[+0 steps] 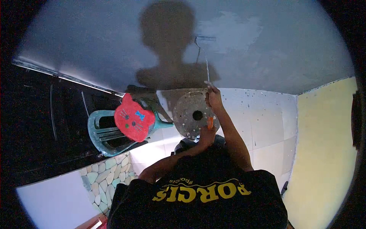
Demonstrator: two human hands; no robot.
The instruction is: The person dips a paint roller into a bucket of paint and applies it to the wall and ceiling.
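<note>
A paint roller (206,38) rests against the grey wall (274,57), its thin metal rod running down toward me. My left hand (207,136) is wrapped round its orange handle (210,123). Higher up, my right hand (213,96) closes on the rod, with the thumb along it. Around the roller the wall shows a lighter, uneven patch (232,30). Below my hands is a round, paint-spattered disc (184,110) with a dark hole in its middle; what it stands on is hidden.
To the left stands a green plastic chair (100,131) with a red cat-face cushion (134,118). Paint spots dot the pale tiled floor (263,122). A yellow wall (324,152) bounds the right side, a dark panel (45,126) the left. My shadow (167,30) falls on the grey wall.
</note>
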